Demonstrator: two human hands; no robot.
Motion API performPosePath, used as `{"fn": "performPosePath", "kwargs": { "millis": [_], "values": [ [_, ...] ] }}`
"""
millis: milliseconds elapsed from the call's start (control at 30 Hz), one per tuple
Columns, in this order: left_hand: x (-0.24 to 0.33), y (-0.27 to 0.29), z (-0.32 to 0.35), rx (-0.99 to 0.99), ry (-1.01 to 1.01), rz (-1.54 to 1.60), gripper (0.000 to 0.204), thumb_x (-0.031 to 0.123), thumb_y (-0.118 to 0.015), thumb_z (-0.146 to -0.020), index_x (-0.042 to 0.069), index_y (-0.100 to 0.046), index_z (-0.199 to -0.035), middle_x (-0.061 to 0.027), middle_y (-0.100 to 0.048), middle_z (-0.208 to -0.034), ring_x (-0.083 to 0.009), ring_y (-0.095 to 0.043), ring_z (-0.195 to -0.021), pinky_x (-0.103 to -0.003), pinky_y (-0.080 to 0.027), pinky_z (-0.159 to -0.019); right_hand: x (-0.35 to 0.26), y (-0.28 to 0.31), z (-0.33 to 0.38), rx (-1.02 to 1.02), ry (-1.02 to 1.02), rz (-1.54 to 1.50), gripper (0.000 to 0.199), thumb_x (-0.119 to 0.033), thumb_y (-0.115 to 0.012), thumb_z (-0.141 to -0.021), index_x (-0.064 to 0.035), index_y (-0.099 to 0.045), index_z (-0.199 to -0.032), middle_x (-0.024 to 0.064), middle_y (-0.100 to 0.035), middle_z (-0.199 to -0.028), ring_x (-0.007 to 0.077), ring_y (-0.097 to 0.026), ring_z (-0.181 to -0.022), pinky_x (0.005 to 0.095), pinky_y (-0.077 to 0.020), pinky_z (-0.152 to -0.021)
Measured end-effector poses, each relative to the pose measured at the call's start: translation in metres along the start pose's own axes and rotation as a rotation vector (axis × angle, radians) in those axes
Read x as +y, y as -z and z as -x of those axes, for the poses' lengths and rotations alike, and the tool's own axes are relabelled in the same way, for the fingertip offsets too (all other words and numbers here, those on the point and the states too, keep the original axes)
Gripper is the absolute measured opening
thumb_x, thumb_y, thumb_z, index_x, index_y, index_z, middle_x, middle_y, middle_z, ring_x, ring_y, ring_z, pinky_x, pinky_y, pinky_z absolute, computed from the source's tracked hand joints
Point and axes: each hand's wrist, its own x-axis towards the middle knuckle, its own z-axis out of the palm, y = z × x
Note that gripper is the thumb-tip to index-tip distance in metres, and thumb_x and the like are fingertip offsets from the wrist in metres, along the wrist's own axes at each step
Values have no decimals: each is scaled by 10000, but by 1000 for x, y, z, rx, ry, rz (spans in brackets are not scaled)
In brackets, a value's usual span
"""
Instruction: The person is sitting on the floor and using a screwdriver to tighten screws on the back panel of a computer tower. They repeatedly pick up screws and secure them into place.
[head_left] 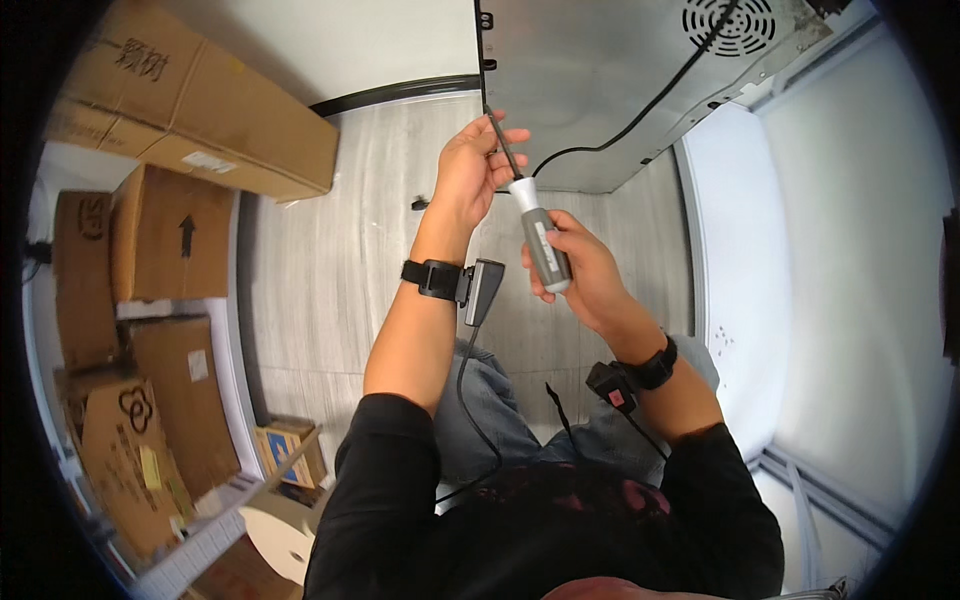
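The right hand (585,270) grips a grey-and-white-handled, dark-shafted screwdriver (545,248), its tip near a silver sheet-metal cabinet (580,90). The left hand (470,170) half-curls by the shaft, contact unclear. Nothing shows finished; what remains is unclear.

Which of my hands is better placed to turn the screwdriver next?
Probably your right hand: it grips the screwdriver around the handle, while your left hand is farther up, near the other end.

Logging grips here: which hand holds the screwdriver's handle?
The right hand, curled around the grey handle; the left hand is farther forward, by the shaft.
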Motion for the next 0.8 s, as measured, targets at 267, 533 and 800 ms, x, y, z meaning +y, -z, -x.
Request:
{"fn": "performPosePath", "kwargs": {
  "millis": [267, 533, 800],
  "values": [
    [-3, 22, -15, -42, 62, -245, 298, 115, -438, -951, 19, -505, -1226, -89, -676, -907, -116, -615, -608, -207, -462, -505, 18, -15, -18, 202, -81, 12, 305, -214, -432, -926, -51, -443, -1184, 99, -610, -869, 185, -607, -642, 298, -460, -517],
    [-7, 23, -30, -85, -1, -291, 451, 87, -493, -923, -13, -362, -1343, -123, -680, -884, -125, -598, -529, -225, -477, -475, 27, 1, -30, 147, -54, -32, 317, -230, -392, -949, -44, -428, -1203, 105, -614, -897, 184, -610, -672, 291, -447, -540],
    [-8, 14, -36, -67, 38, -115, 422, 83, -500, -900, 5, -410, -1305, -117, -671, -828, -123, -572, -500, -222, -440, -454, -1, -15, -23, 219, -115, -3, 317, -242, -389, -942, -45, -437, -1186, 101, -616, -865, 181, -608, -632, 283, -439, -512]
  ]
}}
